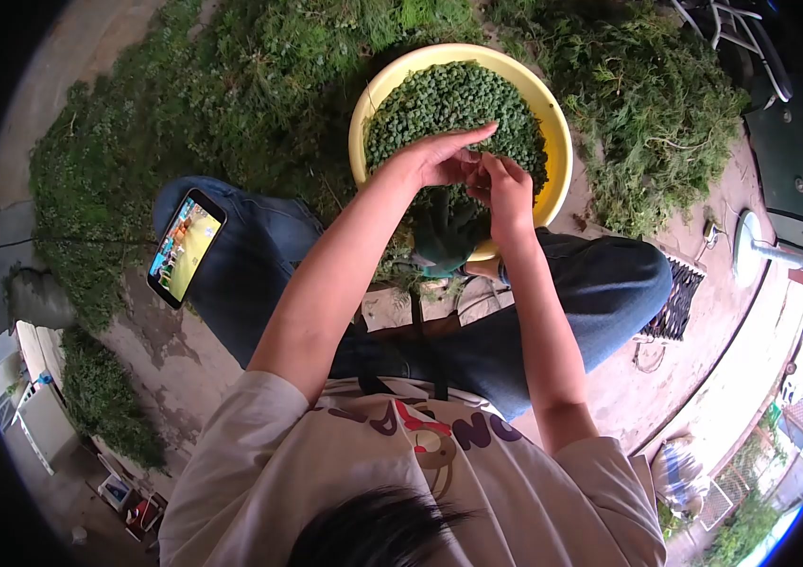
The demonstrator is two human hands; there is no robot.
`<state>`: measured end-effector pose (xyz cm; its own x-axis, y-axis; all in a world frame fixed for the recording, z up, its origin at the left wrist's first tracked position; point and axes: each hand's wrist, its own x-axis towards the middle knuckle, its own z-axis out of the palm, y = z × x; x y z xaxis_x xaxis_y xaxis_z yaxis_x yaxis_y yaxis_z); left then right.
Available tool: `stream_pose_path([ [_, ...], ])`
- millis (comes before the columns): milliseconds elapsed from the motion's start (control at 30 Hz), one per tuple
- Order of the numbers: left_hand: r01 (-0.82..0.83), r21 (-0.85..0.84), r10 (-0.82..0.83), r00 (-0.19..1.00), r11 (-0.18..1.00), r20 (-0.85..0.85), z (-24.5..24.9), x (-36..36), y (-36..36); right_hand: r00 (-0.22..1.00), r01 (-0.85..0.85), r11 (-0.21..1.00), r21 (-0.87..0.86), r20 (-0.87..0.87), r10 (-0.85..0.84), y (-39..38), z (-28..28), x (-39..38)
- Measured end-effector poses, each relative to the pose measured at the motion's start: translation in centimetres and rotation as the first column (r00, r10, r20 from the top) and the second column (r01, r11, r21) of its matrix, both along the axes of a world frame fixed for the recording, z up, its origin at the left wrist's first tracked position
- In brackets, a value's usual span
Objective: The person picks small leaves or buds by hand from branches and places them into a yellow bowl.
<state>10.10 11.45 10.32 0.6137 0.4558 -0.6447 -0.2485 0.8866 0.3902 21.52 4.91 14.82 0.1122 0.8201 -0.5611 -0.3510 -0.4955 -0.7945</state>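
Observation:
A yellow basin sits in front of me, filled with small green seed cones or berries. Over it my two hands meet. My left hand has one digit stretched out while its other fingers curl in against the right hand. My right hand is closed in a pinch at the left fingertips. Whatever is between the fingers is too small and hidden to name. Below the hands, a dark green cloth-like thing hangs at the basin's near rim.
Heaps of green leafy branches lie left of and behind the basin, with another pile to its right. A phone with a lit screen rests on my left knee. At the right stand a white round-based object and a dark grille.

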Motion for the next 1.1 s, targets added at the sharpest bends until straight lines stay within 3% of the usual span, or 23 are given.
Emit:
stream_pose_path([
  [67,0.070,0.112,-0.081,0.992,0.991,0.101,-0.7,0.0,0.0,0.978,-0.095,0.994,0.050,0.193,0.084,0.0,-0.3,-0.2],
  [100,0.069,0.110,-0.080,0.992,0.992,0.101,-1.0,0.0,0.0,0.978,-0.096,0.994,0.048,0.193,0.085,0.0,-0.5,-0.2],
  [167,-0.121,0.078,0.113,0.989,0.990,0.098,-1.4,0.1,0.0,0.944,-0.148,0.988,0.040,0.303,0.130,0.1,-0.9,-0.3],
  [267,-0.212,0.138,0.208,0.977,0.968,0.040,-1.2,0.4,0.2,0.942,-0.160,0.987,0.010,0.301,0.149,0.2,-0.5,-0.5],
  [500,-0.268,0.160,0.256,0.962,0.950,0.091,-1.5,0.2,1.3,0.916,-0.153,0.984,0.091,0.387,0.107,-0.1,-1.3,-0.6],
  [567,-0.489,0.028,0.486,0.870,0.872,0.079,-4.2,-1.4,2.8,0.889,-0.185,0.967,0.178,0.450,0.087,-1.0,-1.4,-0.3],
  [600,-0.436,0.119,0.429,0.900,0.892,0.079,-3.5,-2.8,3.0,0.789,-0.239,0.950,0.202,0.610,0.069,-1.3,-2.4,0.1],
  [633,-0.416,0.095,0.417,0.909,0.904,0.012,-3.0,-3.5,3.4,0.789,-0.245,0.948,0.201,0.610,0.074,-1.3,-1.3,0.3],
  [700,-0.311,0.190,0.331,0.940,0.931,-0.084,-1.2,-4.2,3.0,0.961,-0.119,0.969,0.214,0.272,0.058,-1.4,1.1,0.4],
  [867,-0.293,0.216,0.315,0.946,0.931,-0.077,-2.5,-3.6,3.4,0.993,-0.020,0.982,0.189,0.120,-0.003,-0.9,1.7,-0.2],
  [967,-0.254,0.251,0.281,0.956,0.934,-0.079,-2.4,-3.0,3.0,0.992,-0.072,0.981,0.182,0.118,0.051,-1.0,1.5,0.6],
  [1033,-0.265,0.128,0.253,0.962,0.956,0.107,-1.1,-2.8,2.7,0.996,-0.062,0.987,0.150,0.068,0.052,-1.0,1.4,0.9],
  [1100,-0.225,0.186,0.200,0.969,0.956,0.142,-1.1,-3.0,2.7,0.999,-0.052,0.992,0.118,0.017,0.050,-0.8,1.3,1.2],
])
